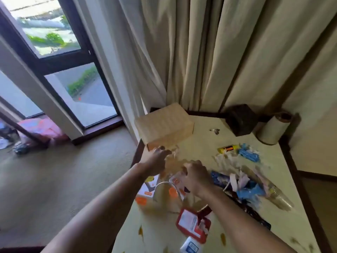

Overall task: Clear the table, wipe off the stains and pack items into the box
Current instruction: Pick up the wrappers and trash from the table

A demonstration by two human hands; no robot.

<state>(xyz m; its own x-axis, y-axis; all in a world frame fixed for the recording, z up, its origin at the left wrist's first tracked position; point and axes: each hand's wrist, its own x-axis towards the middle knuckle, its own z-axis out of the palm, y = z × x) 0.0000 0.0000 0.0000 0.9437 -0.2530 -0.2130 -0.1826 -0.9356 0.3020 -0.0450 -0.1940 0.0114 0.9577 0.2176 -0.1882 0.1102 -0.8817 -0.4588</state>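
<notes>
Risks: The left hand (156, 157) is just in front of the box (164, 123), at its near corner and close to the bench (206, 125) left edge. A sweep there could push the pale scraps (172, 152) off onto the carpet (73, 179). The box sits at the far left corner of the bench and its top looks shut, so nothing can be packed until it is opened. In front of the box a clear cup (165, 194) sits among orange-printed cards (145, 193); either wrist could knock it off the edge. The right hand (196, 175) is over the litter in front of the box and a little right, knuckles up, fingers curled down. A mixed handful would likely shed bits. Brown stains (222, 239), nearer the camera than the box, could smear onto the red holder (191, 223) if wiping starts before clearing. Right of the box, the yellow tube (226, 148) and blue wrapper (249, 155) are light and easily flicked away.

Hard to see: The whole frame is motion-blurred.
- Left hand: cannot tell whether the fingers are spread or pinching a scrap.
- Right hand: the fingertips are hidden under the hand, so cannot tell what they hold, if anything.
- The box opening is not visible.
- The bench's near edge is cut off.
- It is unclear what the dark cube (240, 119) and white roll (273, 129), far right of the box, are.
- No cloth is seen.
</notes>
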